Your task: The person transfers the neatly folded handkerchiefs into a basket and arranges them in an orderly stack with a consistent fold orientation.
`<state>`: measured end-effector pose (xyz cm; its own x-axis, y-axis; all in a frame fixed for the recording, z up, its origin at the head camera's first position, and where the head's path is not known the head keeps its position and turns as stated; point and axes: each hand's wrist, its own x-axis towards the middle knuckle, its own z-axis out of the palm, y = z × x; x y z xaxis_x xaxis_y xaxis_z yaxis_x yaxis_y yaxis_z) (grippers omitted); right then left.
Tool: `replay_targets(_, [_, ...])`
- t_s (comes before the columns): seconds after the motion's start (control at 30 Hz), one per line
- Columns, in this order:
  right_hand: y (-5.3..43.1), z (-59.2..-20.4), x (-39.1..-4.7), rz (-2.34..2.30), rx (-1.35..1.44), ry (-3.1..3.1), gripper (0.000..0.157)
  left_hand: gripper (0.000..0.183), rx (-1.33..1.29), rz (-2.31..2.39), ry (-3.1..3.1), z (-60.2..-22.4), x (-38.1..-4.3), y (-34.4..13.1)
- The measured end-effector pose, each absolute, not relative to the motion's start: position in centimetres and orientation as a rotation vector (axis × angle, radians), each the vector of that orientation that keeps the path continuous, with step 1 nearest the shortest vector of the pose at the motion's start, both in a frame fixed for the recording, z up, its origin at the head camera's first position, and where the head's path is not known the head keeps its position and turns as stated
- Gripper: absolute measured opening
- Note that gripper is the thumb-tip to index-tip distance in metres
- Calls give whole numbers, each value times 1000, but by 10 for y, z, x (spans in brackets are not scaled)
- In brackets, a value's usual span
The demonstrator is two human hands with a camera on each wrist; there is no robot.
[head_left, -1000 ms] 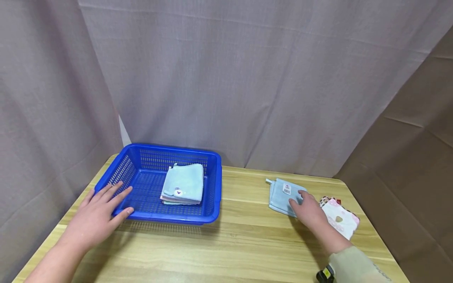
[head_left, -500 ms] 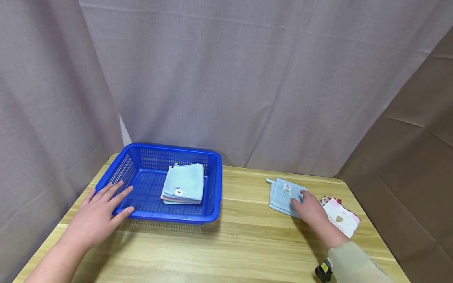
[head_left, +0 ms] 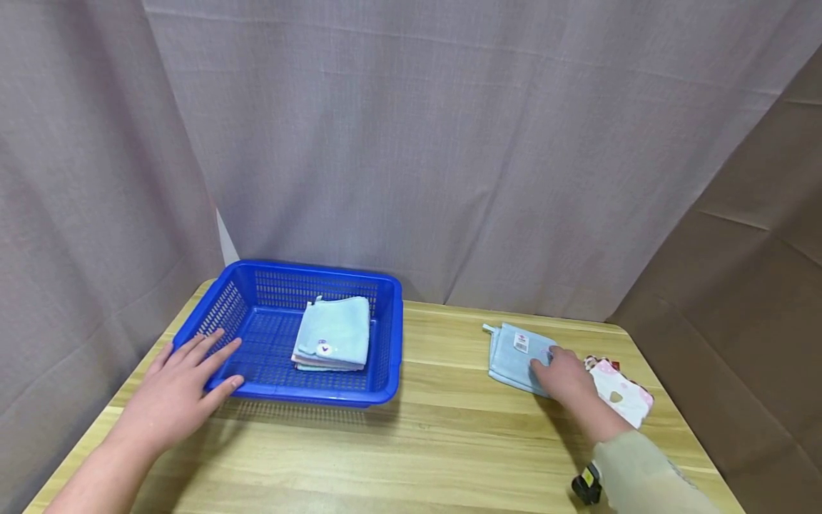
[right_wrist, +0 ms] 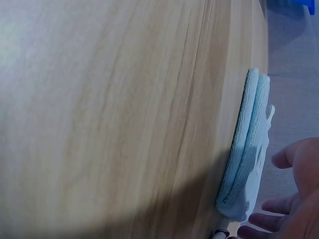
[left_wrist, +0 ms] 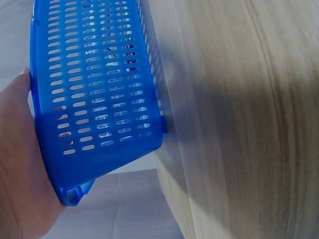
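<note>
My left hand (head_left: 176, 396) rests on the front left corner of a blue plastic basket (head_left: 302, 394), its fingers spread over the rim. The left wrist view shows the basket's slotted wall (left_wrist: 99, 164) beside that hand. Inside the basket lies a stack of folded small towels (head_left: 337, 328), light blue on top. At the right, my right hand (head_left: 565, 377) is over the right end of a folded light blue towel (head_left: 512, 364) with a white label and a hanging loop. In the right wrist view the thumb and fingers stand apart beside that towel (right_wrist: 241, 159), gripping nothing.
Just right of the right hand lies a white and pink towel (head_left: 623, 400) over a brown-spotted one. Everything stands on a wooden table (head_left: 398, 457). Grey curtains (head_left: 411, 157) close off the back and left, and a brown cloth panel (head_left: 738, 321) the right side.
My right hand has shifted very slightly to the right over the light blue towel. The left hand, the basket and the towels have stayed in place.
</note>
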<state>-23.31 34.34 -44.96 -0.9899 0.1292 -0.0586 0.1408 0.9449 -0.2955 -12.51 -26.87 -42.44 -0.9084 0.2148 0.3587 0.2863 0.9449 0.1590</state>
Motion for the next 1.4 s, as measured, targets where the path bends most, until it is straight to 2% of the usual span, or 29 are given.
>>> replay_targets(1.4, [354, -452, -247, -394, 461, 2940, 83, 60, -375, -291, -2763, -426, -127, -270])
